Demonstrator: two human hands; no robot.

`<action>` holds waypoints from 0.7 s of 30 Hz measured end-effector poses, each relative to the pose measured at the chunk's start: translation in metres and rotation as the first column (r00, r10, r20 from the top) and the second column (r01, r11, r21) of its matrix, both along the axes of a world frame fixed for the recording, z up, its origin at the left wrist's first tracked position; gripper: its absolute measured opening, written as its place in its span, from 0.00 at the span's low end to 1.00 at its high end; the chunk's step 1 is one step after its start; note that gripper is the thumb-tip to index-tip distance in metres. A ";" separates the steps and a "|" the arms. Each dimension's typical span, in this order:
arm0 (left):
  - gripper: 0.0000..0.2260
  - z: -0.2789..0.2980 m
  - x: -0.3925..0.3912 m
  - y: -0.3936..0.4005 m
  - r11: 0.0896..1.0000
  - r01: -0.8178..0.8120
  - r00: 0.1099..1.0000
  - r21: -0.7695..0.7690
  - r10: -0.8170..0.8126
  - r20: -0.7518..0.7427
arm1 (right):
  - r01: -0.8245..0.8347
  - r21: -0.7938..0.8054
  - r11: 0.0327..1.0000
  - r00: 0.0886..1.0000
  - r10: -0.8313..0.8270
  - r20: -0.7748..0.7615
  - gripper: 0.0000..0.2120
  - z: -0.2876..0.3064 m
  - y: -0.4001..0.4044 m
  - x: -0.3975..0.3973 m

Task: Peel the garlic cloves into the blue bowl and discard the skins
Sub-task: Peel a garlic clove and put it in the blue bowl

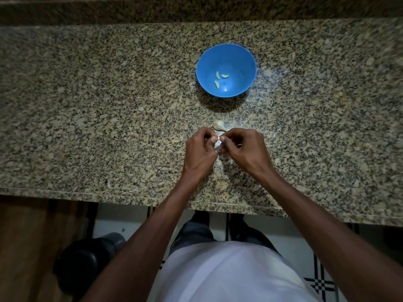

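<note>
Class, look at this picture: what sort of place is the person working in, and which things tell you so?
Probably a home kitchen: a speckled granite counter, a blue bowl holding peeled garlic cloves, and tiled floor below.

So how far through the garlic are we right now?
Done: three peeled cloves lie in the blue bowl. In hand: the left hand and right hand pinch a small clove between their fingertips over the counter, mid-peel. Left: the remaining garlic sits just beyond the hands, and loose skins beneath them aren't discarded yet.
</note>
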State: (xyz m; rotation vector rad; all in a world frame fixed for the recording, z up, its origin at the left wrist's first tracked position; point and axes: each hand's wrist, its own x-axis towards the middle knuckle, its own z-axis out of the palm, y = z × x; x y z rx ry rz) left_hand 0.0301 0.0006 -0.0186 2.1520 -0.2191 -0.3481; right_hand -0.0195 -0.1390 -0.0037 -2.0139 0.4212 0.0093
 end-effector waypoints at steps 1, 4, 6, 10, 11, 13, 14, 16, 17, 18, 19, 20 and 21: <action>0.05 0.002 0.000 -0.001 0.999 -0.032 0.998 -0.016 0.031 -0.056 | 0.005 0.002 1.000 1.000 -0.005 0.008 0.07 -0.001 0.000 0.000; 0.03 0.004 0.002 -0.004 0.984 -0.144 0.969 -0.109 0.117 -0.217 | 0.043 0.028 0.999 0.999 -0.044 0.019 0.08 -0.004 -0.001 0.001; 0.03 0.006 0.001 -0.004 0.956 -0.229 0.937 -0.184 0.165 -0.309 | 0.053 0.021 0.998 0.998 -0.053 0.026 0.08 -0.004 -0.002 0.001; 0.04 0.008 0.000 0.002 0.923 -0.262 0.919 -0.283 0.149 -0.365 | 0.075 0.073 0.995 0.997 -0.076 0.008 0.08 -0.006 -0.004 0.000; 0.05 0.009 0.001 0.003 0.920 -0.248 0.923 -0.303 0.129 -0.363 | 0.080 0.108 0.991 0.997 -0.081 0.001 0.08 -0.006 -0.005 0.000; 0.05 0.011 0.001 0.006 0.921 -0.209 0.933 -0.328 0.087 -0.348 | 0.090 0.169 0.981 0.996 -0.091 -0.003 0.08 -0.006 -0.005 -0.001; 0.04 0.011 0.000 0.007 0.922 -0.194 0.937 -0.334 0.074 -0.341 | 0.094 0.187 0.978 0.995 -0.095 -0.003 0.08 -0.007 -0.005 -0.002; 0.04 0.011 0.000 0.009 0.919 -0.186 0.939 -0.348 0.062 -0.339 | 0.096 0.210 0.973 0.995 -0.097 -0.007 0.08 -0.008 -0.005 -0.003; 0.04 0.011 0.000 0.009 0.916 -0.189 0.938 -0.353 0.061 -0.342 | 0.096 0.223 0.970 0.995 -0.096 -0.011 0.08 -0.009 -0.005 -0.003; 0.04 0.011 0.000 0.010 0.916 -0.193 0.935 -0.353 0.062 -0.348 | 0.095 0.239 0.966 0.995 -0.095 -0.014 0.08 -0.009 -0.005 -0.003; 0.04 0.011 0.000 0.010 0.915 -0.195 0.933 -0.353 0.062 -0.355 | 0.094 0.254 0.963 0.996 -0.093 -0.016 0.07 -0.010 -0.005 -0.003; 0.04 0.011 0.000 0.011 0.915 -0.196 0.930 -0.352 0.060 -0.362 | 0.092 0.265 0.960 0.996 -0.091 -0.016 0.07 -0.010 -0.006 -0.003; 0.04 0.010 0.000 0.011 0.916 -0.193 0.929 -0.351 0.055 -0.367 | 0.089 0.270 0.959 0.996 -0.088 -0.016 0.06 -0.010 -0.006 -0.003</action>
